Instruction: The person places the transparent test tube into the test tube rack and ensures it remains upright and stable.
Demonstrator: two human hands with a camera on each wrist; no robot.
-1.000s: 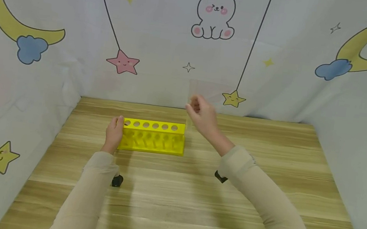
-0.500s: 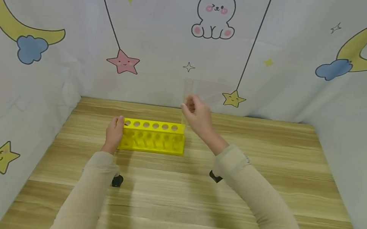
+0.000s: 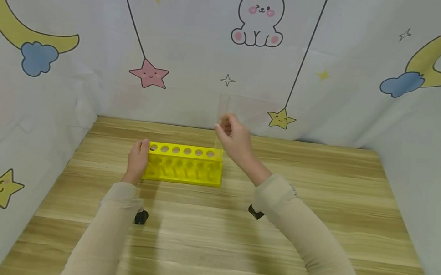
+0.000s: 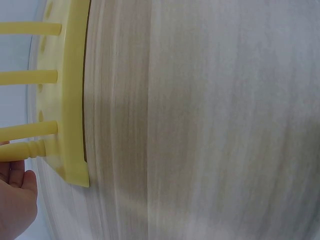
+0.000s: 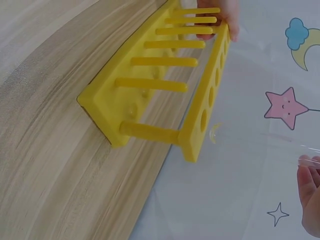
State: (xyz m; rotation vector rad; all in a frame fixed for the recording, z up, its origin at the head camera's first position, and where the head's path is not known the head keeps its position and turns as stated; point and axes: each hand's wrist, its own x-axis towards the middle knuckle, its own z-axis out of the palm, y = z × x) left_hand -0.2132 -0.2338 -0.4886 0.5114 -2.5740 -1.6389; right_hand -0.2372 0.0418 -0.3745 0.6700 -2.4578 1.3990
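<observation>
A yellow test tube rack (image 3: 182, 180) stands on the wooden table, with a row of round holes along its top bar. My left hand (image 3: 137, 159) holds the rack's left end; in the left wrist view its fingers (image 4: 16, 174) curl by the end post. Above the right end, my right hand (image 3: 238, 142) pinches a clear test tube (image 3: 223, 104), held upright. Its lower end overlaps the rightmost hole in the head view. The right wrist view shows the tube's rounded tip (image 5: 214, 133) just outside the end hole of the top bar. No tubes show in the holes.
The wood-grain table (image 3: 199, 240) spreads in front of the rack. White cloth walls (image 3: 198, 52) printed with stars, moons and a rabbit enclose it at the back and sides. Black wrist-camera mounts (image 3: 141, 217) sit under both sleeves.
My right hand has moved left with the test tube, from beside the rack to over its right end hole. The left hand and the rack have stayed in place.
</observation>
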